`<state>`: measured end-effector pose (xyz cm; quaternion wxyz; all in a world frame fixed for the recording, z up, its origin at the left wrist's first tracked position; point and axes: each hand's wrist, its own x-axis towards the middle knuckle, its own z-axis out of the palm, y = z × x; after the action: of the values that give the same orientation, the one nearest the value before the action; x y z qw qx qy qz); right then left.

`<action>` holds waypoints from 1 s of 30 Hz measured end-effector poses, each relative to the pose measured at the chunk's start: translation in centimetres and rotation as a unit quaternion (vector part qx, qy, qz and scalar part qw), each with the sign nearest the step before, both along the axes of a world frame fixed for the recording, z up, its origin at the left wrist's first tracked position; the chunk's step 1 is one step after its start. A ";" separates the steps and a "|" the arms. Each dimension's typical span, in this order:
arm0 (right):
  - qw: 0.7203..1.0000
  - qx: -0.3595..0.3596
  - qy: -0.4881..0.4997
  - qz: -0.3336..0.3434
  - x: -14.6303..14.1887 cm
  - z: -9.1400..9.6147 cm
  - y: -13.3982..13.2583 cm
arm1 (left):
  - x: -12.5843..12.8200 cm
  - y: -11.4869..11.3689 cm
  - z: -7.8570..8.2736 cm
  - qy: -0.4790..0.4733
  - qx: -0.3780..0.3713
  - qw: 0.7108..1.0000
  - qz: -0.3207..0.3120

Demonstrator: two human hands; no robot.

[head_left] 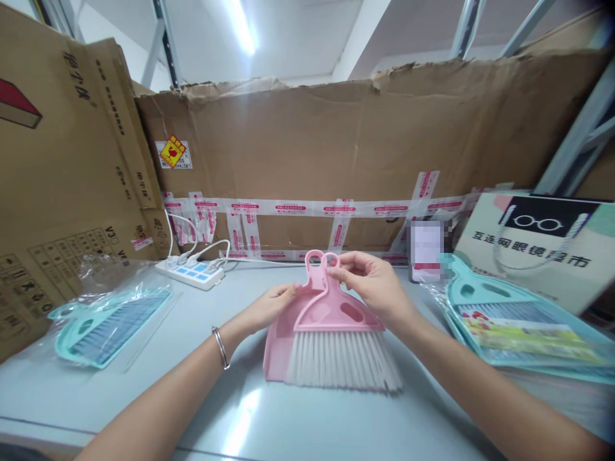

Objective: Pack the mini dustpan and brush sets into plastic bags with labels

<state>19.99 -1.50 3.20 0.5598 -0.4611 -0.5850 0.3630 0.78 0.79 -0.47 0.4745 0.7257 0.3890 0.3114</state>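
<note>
A pink hand brush with pale bristles lies over a pink dustpan in the middle of the table, bristles toward me. The dustpan shows past the brush on the left, and the two looped handle ends sit side by side at the top. My left hand grips the dustpan's left edge near its handle, fingers closed. My right hand pinches the brush's handle near its loop between thumb and fingers. The brush covers most of the dustpan.
A bagged turquoise brush set lies at left, with more turquoise sets at right. Behind are a white power strip, a phone, a paper bag and a tall cardboard wall. A large carton stands at left.
</note>
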 end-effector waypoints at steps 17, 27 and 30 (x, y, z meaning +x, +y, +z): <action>0.954 -0.167 0.023 0.248 1.5 -2.4 1.9 | 0.7 -0.9 0.2 0.050 0.048 0.994 -0.080; 0.963 -0.188 0.041 0.188 -0.3 -3.1 1.2 | 1.7 0.1 0.7 -0.055 0.003 0.994 0.092; 0.966 -0.185 0.044 0.175 -0.8 -3.1 0.9 | 1.6 0.1 0.7 -0.101 -0.084 0.984 0.116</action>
<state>19.23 -0.59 0.13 0.4175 -0.4306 -0.5536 0.5777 2.42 0.86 0.22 0.5317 0.5978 0.4451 0.4022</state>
